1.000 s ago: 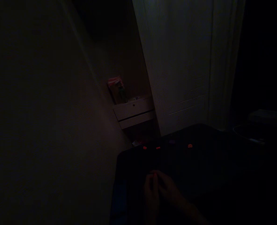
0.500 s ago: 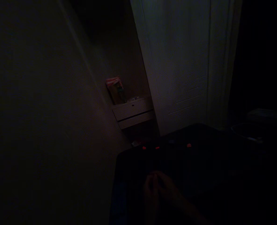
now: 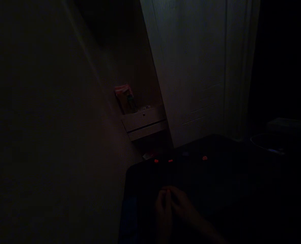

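Observation:
The picture is very dark. My left hand [image 3: 164, 210] and my right hand [image 3: 182, 203] meet at the fingertips, low in the middle of the view, over a dark surface [image 3: 191, 179]. Both have their fingers pinched together. A faint reddish tint shows between the fingertips, but whatever they hold is too small and dim to make out. Beyond the hands lie three small orange-red pieces: one on the left [image 3: 156, 161], a flat one beside it [image 3: 170, 160] and a rounder one farther right [image 3: 204, 158].
A wall [image 3: 84, 152] rises on the left. Behind the surface stand a drawer unit [image 3: 147, 123], with a red-and-brown packet [image 3: 124, 98] on top, and a pale door panel [image 3: 191, 74]. A blue item [image 3: 129, 217] lies at the left edge. A curved rim [image 3: 261, 145] shows dimly at right.
The view has dimmed and shifted very slightly. My hands stay together in nearly the same place, and the orange-red pieces have not moved on the surface.

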`<state>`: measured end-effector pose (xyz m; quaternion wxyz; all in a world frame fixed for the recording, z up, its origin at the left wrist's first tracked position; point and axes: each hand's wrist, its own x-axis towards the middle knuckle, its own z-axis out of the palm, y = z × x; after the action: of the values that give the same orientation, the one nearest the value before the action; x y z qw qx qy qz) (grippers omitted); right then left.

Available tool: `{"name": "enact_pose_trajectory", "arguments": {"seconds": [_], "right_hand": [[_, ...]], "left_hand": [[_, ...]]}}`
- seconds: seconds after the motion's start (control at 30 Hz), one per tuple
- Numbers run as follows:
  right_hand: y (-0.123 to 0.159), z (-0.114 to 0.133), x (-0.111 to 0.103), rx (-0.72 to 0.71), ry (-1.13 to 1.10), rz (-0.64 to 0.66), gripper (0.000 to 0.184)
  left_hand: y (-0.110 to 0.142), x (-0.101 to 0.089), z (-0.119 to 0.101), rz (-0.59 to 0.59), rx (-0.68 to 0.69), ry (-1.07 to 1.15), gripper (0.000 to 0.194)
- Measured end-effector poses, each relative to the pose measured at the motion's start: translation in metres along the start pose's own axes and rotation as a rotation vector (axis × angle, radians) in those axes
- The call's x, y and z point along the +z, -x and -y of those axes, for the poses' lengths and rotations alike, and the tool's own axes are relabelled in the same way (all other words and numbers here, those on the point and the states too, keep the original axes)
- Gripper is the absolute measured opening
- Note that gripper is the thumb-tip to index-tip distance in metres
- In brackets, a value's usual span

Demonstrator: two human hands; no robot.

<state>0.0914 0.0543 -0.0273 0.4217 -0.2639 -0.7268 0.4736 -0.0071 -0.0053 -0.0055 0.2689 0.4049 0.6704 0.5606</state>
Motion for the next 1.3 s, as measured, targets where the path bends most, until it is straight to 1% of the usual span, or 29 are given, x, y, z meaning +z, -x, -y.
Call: {"name": "enact_pose_trajectory", "arguments": {"seconds": [0.07, 0.17, 0.23, 0.33, 0.5, 0.67, 0.87, 1.03, 1.13, 1.23, 1.3], "right_hand": [[0.000, -0.001, 0.000, -0.001, -0.008, -0.003, 0.040], [0.001, -0.001, 0.001, 0.009, 0.007, -0.028, 0.040], [0.002, 0.001, 0.000, 0.013, 0.016, -0.029, 0.041], [0.003, 0.004, 0.000, 0.011, 0.026, -0.022, 0.042], [0.002, 0.005, 0.000, 0.010, 0.050, -0.025, 0.044], [0.000, 0.006, 0.000, -0.015, 0.044, -0.017, 0.040], [0.000, 0.009, -0.001, -0.003, 0.020, -0.010, 0.036], [0.000, 0.009, -0.001, 0.002, 0.019, -0.008, 0.036], [0.002, 0.008, -0.002, 0.003, 0.011, -0.016, 0.040], [0.003, 0.009, -0.004, -0.020, 0.010, 0.030, 0.043], [0.003, 0.010, -0.006, -0.030, 0.014, 0.040, 0.042]], "left_hand": [[0.000, 0.000, 0.001, 0.003, 0.005, 0.006, 0.059], [0.001, 0.000, 0.001, -0.031, -0.014, -0.002, 0.065], [0.001, 0.001, 0.000, -0.021, -0.008, -0.010, 0.067], [0.000, 0.000, -0.002, -0.001, 0.016, -0.017, 0.065], [0.000, -0.001, 0.000, -0.018, 0.027, -0.021, 0.061], [0.000, -0.001, 0.000, -0.009, 0.024, -0.009, 0.062], [0.000, 0.000, 0.000, -0.026, 0.005, -0.015, 0.061], [0.001, -0.001, -0.001, -0.027, 0.027, -0.008, 0.060], [0.003, -0.002, -0.004, -0.031, -0.002, -0.031, 0.064], [0.003, -0.002, -0.005, -0.053, -0.027, -0.031, 0.066], [0.002, -0.002, -0.005, -0.043, -0.039, -0.013, 0.066]]}}
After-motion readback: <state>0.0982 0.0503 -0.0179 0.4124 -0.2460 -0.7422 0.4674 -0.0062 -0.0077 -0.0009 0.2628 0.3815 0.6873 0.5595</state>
